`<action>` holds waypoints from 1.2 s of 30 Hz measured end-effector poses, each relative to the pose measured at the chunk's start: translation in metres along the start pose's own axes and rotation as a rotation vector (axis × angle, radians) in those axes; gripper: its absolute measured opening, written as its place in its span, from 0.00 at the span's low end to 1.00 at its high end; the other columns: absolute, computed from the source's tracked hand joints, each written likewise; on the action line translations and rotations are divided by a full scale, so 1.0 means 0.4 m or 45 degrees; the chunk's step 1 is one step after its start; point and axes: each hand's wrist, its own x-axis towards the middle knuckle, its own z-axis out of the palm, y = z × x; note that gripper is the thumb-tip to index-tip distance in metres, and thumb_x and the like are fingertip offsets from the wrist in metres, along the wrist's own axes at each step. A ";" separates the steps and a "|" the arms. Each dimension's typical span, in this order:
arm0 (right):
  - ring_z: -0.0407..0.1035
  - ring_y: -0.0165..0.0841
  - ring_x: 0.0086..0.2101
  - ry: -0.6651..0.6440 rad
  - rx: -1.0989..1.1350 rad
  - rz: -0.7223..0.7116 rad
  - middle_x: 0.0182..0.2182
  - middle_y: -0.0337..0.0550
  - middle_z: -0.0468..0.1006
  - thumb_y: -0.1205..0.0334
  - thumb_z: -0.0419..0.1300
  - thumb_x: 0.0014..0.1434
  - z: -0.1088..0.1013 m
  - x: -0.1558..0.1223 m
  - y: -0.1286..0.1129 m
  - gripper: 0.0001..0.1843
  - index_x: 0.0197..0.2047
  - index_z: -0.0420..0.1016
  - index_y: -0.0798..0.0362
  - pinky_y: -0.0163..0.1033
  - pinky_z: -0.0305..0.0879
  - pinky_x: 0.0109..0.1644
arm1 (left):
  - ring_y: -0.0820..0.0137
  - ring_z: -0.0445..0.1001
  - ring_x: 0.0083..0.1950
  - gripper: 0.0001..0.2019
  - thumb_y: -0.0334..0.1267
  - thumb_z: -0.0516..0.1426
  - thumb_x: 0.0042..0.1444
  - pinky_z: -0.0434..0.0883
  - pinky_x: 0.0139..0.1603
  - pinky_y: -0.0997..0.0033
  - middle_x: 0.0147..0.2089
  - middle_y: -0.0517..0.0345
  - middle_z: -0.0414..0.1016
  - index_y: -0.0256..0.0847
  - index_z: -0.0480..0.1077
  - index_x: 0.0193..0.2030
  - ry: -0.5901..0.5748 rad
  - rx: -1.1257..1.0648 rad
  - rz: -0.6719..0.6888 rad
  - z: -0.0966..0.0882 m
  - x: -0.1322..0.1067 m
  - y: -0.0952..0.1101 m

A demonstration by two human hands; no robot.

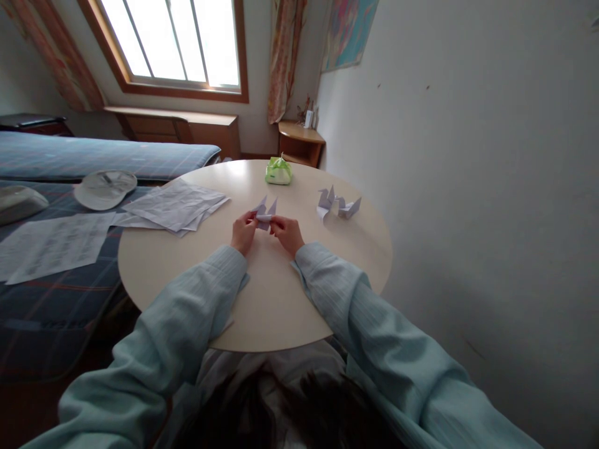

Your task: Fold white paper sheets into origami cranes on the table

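Note:
Between my hands is a folded paper figure (264,218), white with two pointed tips standing up. My left hand (244,232) pinches its left side, fingers closed on the paper. From the right, my right hand (287,233) grips the other side between thumb and fingers. The figure is held just above the round table (276,299), near its middle. To the right stand two finished-looking paper birds, one upright paper bird (326,202) and a second paper bird (349,207) close beside it. My fingers hide the figure's lower edges.
Loose printed sheets (180,204) lie at the table's left edge, and more paper (56,246) rests on the bed beside it. A green tissue pack (279,171) sits at the far edge. A white cap (105,189) lies on the bed. A wall (468,187) borders the right.

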 end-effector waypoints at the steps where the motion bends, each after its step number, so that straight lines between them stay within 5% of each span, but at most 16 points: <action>1: 0.63 0.24 0.22 -0.003 -0.017 -0.006 0.19 0.34 0.71 0.70 0.50 0.52 -0.001 0.000 -0.002 0.16 0.37 0.77 0.51 0.28 0.59 0.29 | 0.71 0.69 0.30 0.14 0.32 0.52 0.43 0.64 0.30 0.75 0.28 0.57 0.73 0.36 0.74 0.37 0.002 -0.014 -0.003 0.000 0.001 -0.001; 26: 0.64 0.29 0.33 -0.178 -0.872 -0.215 0.34 0.40 0.73 0.67 0.47 0.58 -0.035 -0.002 -0.026 0.17 0.43 0.73 0.45 0.32 0.55 0.35 | 0.78 0.59 0.20 0.12 0.32 0.51 0.38 0.53 0.19 0.78 0.20 0.63 0.65 0.36 0.72 0.31 -0.043 -0.404 -0.172 0.008 0.006 -0.008; 36: 0.62 0.31 0.34 -0.178 -0.914 -0.339 0.34 0.43 0.72 0.69 0.48 0.58 -0.036 0.005 -0.018 0.16 0.43 0.73 0.45 0.34 0.54 0.36 | 0.78 0.60 0.19 0.10 0.36 0.52 0.41 0.52 0.19 0.78 0.19 0.63 0.64 0.36 0.70 0.31 -0.035 -0.474 -0.275 0.004 -0.002 0.009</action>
